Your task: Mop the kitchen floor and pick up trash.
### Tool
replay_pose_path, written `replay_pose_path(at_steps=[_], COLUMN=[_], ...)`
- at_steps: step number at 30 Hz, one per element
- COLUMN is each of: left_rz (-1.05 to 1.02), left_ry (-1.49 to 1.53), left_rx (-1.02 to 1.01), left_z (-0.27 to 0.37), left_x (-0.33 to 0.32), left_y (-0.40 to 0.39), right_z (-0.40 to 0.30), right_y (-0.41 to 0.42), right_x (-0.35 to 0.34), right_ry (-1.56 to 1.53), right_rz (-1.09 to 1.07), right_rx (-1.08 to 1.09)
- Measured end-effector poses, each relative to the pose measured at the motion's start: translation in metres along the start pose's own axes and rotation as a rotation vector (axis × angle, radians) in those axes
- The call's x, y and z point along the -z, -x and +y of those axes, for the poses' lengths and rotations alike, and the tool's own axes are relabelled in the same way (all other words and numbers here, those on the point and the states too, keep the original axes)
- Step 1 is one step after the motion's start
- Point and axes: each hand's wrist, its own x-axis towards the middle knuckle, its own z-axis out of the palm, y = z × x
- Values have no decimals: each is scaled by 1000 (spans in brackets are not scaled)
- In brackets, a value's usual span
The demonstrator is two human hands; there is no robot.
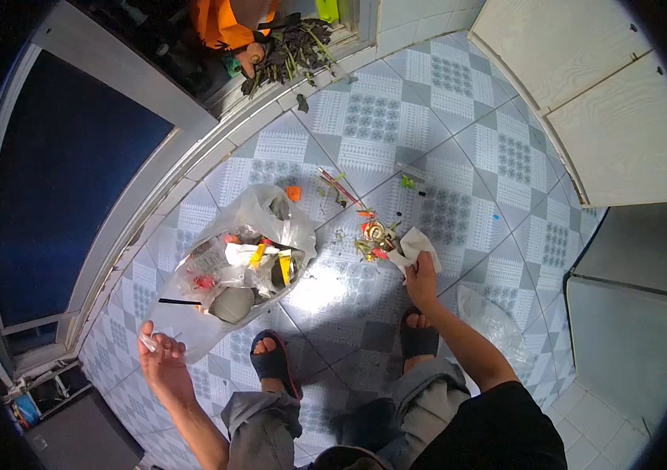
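My right hand (pixel 423 279) grips a crumpled white tissue or cloth (pixel 421 249). The tissue is against the right side of a small heap of scraps (pixel 375 235) on the floor, with bits of greens, red pieces and a shiny gold-coloured item. At the lower left, my left hand (pixel 164 359) pinches the rim of a translucent plastic bag (pixel 204 338). The bag lies spread on the floor, its mouth up. Inside are crumpled clear wrap, white paper (pixel 242 254), yellow-marked packaging (pixel 284 268) and a grey-brown rounded item (pixel 232 304).
Plant stems (pixel 339 185), an orange square (pixel 293 193) and green bits (pixel 408 181) lie on the tiles. Another clear plastic bag (pixel 495 323) rests by my right foot. Wilted greens (pixel 292 56) and an orange bag (pixel 221 23) sit at the doorway. Cabinets (pixel 621 123) line the right.
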Motion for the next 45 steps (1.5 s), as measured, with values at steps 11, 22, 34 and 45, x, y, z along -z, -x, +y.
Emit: replay_pose_path(at_steps=[11,22,34,45], left_rz=[61,-3,-16,13], left_ry=[-59,-33,-24,2], left_rx=[-13,12,42,34], left_z=[5,4,5,4], left_x=[-3,-6,8,-4], left_y=[2,1,5,1], right_z=[-98,-109,-57,-186], right_y=[-29,-63,-105,-43], right_x=[1,-67,-40,60], right_ry=[108,639,556,-246], right_rz=[-203,122,-118,136], right_rx=[210,93,195,283])
